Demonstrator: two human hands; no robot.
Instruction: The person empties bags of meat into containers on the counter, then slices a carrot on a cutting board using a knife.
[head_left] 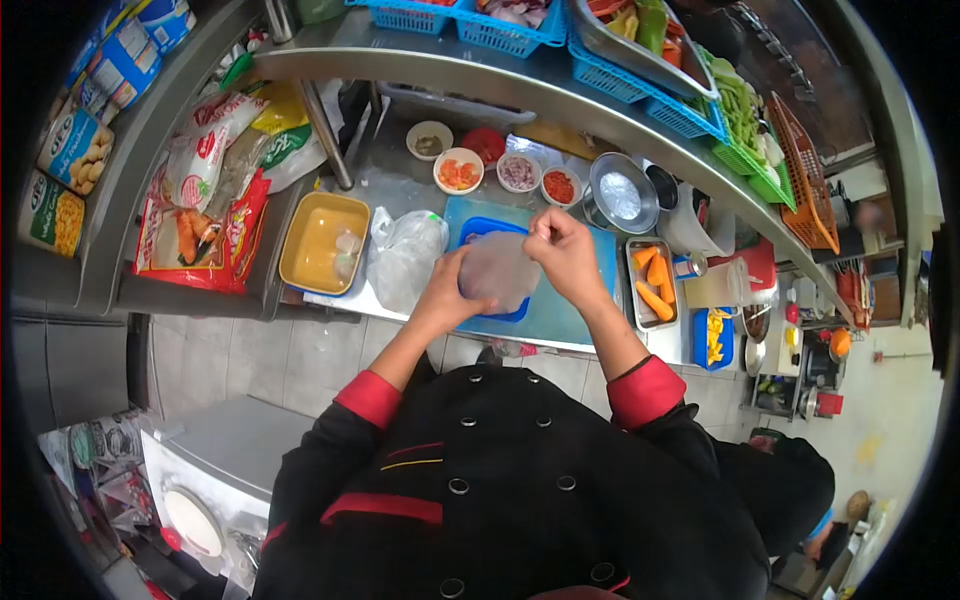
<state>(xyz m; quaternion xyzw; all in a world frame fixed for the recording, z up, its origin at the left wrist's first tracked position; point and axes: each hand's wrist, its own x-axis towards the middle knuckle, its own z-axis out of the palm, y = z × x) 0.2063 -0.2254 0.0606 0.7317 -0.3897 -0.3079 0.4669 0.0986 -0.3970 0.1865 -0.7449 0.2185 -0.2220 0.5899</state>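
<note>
My left hand [450,293] is wrapped round the lower left side of a pale, translucent round piece [500,272], which looks like a lid or film. That piece is held over a blue tray [515,312] on a light blue cutting board [572,322]. At the upper right edge of the round piece, my right hand [560,252] has its fingers pinched together; what they hold is too small to make out. A crumpled clear plastic bag [407,258] lies just left of my left hand.
Bowls of chopped tomato [458,172], onion [518,173] and red pieces [561,186] stand behind the board. A yellow container [325,243] sits left, a carrot tray [652,284] right. A metal shelf edge [480,68] crosses above. Another person [790,480] is at lower right.
</note>
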